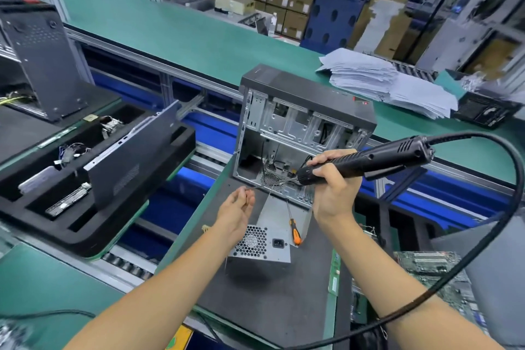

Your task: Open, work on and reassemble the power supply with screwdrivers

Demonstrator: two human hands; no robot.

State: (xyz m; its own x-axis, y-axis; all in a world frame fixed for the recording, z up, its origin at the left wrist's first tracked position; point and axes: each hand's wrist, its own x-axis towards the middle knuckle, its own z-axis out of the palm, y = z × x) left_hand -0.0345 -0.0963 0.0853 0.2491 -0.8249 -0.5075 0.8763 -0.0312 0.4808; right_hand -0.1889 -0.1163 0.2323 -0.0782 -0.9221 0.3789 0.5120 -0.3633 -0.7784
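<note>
Grey power supply (270,231) below both hands, right grip (331,187) grasping electric screwdriver (366,159), left grip (237,212) released

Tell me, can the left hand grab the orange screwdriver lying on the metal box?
Probably yes. The left hand hovers close beside the orange screwdriver, which lies uncovered on the power supply. Its fingers seem to touch the electric screwdriver's bit tip.
</note>
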